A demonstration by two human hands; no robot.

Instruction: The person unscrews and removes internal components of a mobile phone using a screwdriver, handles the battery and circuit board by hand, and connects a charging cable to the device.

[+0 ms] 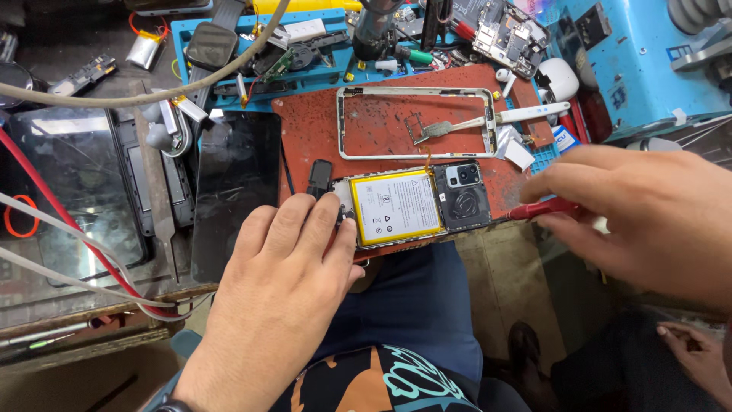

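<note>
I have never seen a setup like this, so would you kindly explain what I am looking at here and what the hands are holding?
This is one picture from a camera worn on a person's head, looking down at their own two bare hands over a cluttered workbench. On a red mat lies an opened phone with its back off, showing a white battery with a yellow border and the camera module. The left hand rests its fingertips on the phone's left end. The right hand holds a red-handled tool pointing at the phone's right end. Behind lie an empty metal phone frame, a white-handled spatula, a dark glass panel and loose parts. Another person's hand shows at the lower right.
</note>
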